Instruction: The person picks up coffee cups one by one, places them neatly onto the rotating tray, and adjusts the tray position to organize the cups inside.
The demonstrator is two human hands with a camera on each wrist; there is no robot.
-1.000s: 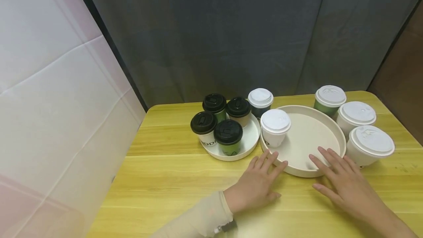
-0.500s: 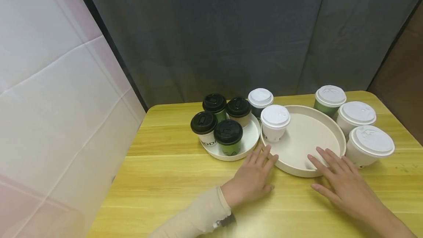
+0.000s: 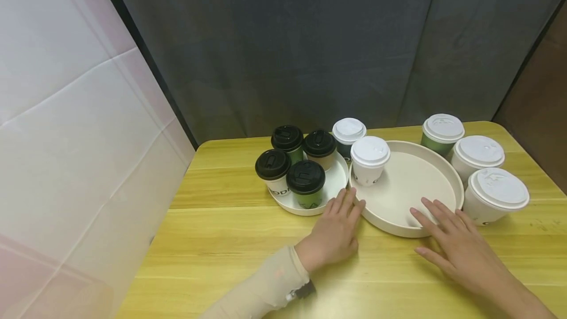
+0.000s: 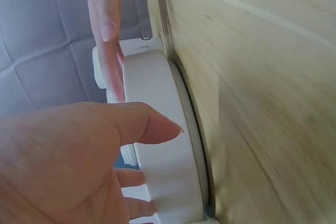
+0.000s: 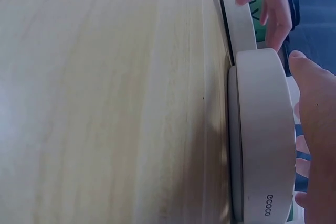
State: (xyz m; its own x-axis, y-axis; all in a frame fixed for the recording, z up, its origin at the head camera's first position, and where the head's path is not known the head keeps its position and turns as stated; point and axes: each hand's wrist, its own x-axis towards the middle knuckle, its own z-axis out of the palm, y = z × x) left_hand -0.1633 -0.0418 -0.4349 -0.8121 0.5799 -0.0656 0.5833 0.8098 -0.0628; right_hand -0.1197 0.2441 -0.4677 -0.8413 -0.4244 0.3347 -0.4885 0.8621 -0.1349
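The left hand (image 3: 333, 230) has its fingers extended at the front left rim of the large cream tray (image 3: 409, 231), near where it meets the smaller white plate (image 3: 337, 181). Over the tray's front right part, the right hand (image 3: 460, 247) is spread with nothing gripped. In the right wrist view the tray's side wall (image 5: 265, 135) stands beside this hand. One white-lidded cup (image 3: 370, 160) stands inside the tray at its left. Several black-lidded cups, one with a green body (image 3: 306, 183), stand on the smaller plate. Whether the fingertips touch the rim is unclear.
Behind the junction of plate and tray stands a white-lidded dark cup (image 3: 349, 134). Right of the tray are a green cup (image 3: 442, 134) and two white cups, one of them large (image 3: 496, 196). A dark curtain (image 3: 288, 53) hangs behind the wooden table (image 3: 212, 240).
The left hand has moved left along the tray's front rim. The white-lidded cup in the tray has shifted slightly back. The right hand has barely moved.
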